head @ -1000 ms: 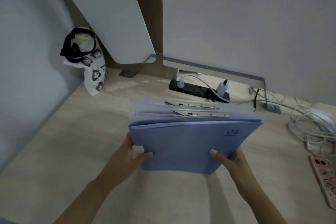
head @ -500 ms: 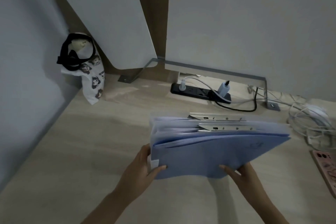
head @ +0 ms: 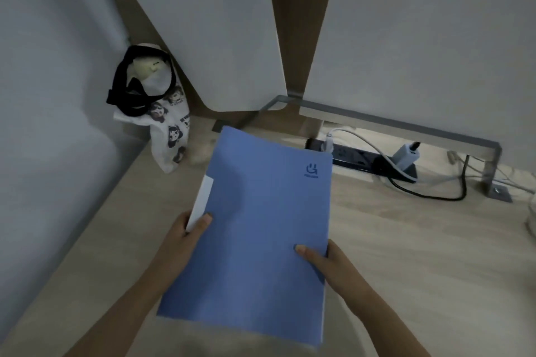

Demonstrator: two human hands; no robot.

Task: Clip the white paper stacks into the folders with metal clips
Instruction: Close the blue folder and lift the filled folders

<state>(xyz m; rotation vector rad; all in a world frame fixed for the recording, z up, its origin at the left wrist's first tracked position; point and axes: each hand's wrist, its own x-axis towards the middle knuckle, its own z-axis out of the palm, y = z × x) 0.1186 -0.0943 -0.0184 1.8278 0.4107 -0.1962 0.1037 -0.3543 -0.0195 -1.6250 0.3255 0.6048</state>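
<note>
Both forearms reached forward from the bottom of the view, converging on a blue folder (head: 261,240). The left hand (head: 185,238) gripped the folder's left edge about midway along, thumb pressed flat on the cover and the fingers tucked behind it out of sight. The right hand (head: 327,266) gripped the right edge a little nearer the person in the same way, thumb lying on the cover and the fingers hidden underneath.

The folder was closed, its cover facing up toward the camera. Its long axis ran away from the person toward the wall, the far end leaning slightly right. A small printed logo (head: 311,171) sat in the far right corner. A strip of white paper (head: 200,201) stuck out along the left edge just beyond the left thumb. The folder was held over the pale wooden surface (head: 406,240); whether its near edge touched the surface could not be told.

Beyond the far left corner a patterned cloth bag (head: 171,136) with black straps leaned in the corner. To the right, just past the folder's far edge, lay a black power strip (head: 353,157) with a charger (head: 406,157) plugged in and a black cable (head: 435,196) looping over the surface.
</note>
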